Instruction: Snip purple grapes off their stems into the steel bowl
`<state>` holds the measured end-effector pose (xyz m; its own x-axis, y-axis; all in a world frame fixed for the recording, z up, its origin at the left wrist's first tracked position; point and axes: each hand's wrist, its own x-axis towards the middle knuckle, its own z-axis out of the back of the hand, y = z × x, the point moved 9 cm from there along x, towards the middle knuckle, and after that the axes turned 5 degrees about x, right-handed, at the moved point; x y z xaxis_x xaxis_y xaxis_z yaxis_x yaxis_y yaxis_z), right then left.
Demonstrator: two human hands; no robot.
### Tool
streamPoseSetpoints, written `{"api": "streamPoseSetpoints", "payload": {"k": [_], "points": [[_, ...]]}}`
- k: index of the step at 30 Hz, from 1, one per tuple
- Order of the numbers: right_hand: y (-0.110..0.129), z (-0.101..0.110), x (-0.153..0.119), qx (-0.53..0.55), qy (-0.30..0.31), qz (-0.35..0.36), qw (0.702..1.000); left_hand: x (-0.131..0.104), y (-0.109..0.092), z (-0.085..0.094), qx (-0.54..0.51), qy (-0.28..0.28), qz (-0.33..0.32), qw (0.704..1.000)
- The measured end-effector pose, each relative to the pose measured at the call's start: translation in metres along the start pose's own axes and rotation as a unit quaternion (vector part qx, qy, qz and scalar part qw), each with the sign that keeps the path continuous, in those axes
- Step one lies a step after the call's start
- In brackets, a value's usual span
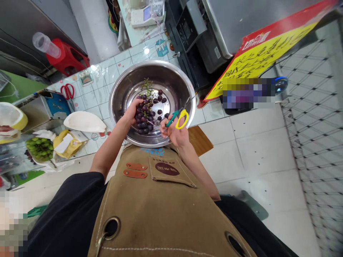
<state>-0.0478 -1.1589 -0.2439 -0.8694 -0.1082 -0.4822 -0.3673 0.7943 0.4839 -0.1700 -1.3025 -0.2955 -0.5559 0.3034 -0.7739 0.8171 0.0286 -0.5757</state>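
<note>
A bunch of dark purple grapes [144,116] with green stems lies in a large steel basin [114,96], at the edge of the counter in front of me. My left hand [132,112] is closed around the left side of the bunch, its fingers partly hidden by the grapes. Several loose grapes rest on the basin's floor to the right of the bunch. In my right hand [173,130] is a pair of scissors [182,119] with one yellow and one green handle loop. Their blades point up and right, away from the grapes, over the basin's right rim.
Red-handled scissors [67,91] and a white scoop-like dish [85,121] lie left of the basin. Green grapes [40,148] sit farther left. A dark machine [198,39] and a yellow-red sign [257,53] stand at the right. A red stool [65,55] is beyond the counter.
</note>
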Motion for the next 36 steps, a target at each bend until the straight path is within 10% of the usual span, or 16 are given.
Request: {"api": "streamPoseSetpoints", "payload": {"k": [11,19,26,36], "points": [[0.007,0.009,0.019,-0.02,-0.011,-0.017,1.0,-0.017,-0.002,0.006,-0.088,-0.026,-0.014,0.996],[0.01,-0.014,-0.015,-0.14,0.042,-0.085,0.986,-0.032,-0.011,0.02,-0.116,-0.065,-0.115,0.984],[-0.025,-0.053,-0.041,-0.007,0.245,-0.32,0.915,-0.029,-0.008,0.023,-0.147,-0.072,-0.144,0.976],[-0.026,-0.069,-0.031,0.093,0.235,-0.35,0.902,-0.026,-0.003,0.019,-0.156,-0.035,-0.12,0.98]]}}
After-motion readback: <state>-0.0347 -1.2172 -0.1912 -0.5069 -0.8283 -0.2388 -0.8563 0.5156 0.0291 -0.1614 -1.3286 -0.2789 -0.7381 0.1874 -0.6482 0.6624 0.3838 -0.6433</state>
